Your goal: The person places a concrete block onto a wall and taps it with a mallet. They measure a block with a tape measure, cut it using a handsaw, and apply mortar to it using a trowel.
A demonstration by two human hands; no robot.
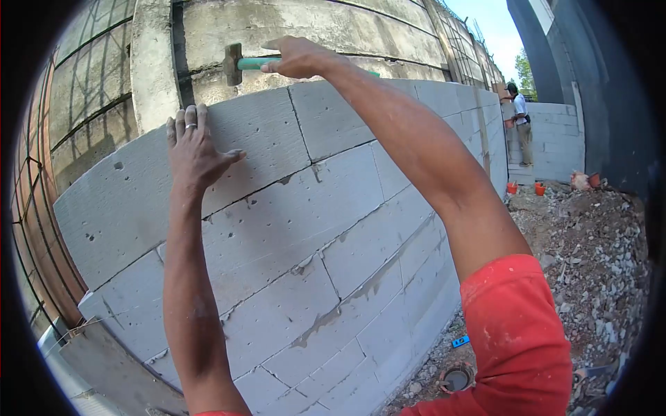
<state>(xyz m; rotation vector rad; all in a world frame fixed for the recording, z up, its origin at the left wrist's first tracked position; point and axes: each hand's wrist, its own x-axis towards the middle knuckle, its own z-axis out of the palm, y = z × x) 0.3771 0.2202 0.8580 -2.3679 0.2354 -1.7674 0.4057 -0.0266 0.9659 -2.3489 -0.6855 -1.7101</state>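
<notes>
My right hand grips the green handle of a hammer, held just above the top edge of the wall. The hammer's dark, dusty head points left. My left hand lies against the face of a pale aerated concrete block in the top course, fingertips at its upper edge and thumb out to the right. Below it, further courses of the block wall show grey mortar along some joints.
Behind stands an older concrete panel wall; steel bars rise at the left. Rubble ground holds a blue level, a round bucket and orange buckets. Another person stands by the far wall.
</notes>
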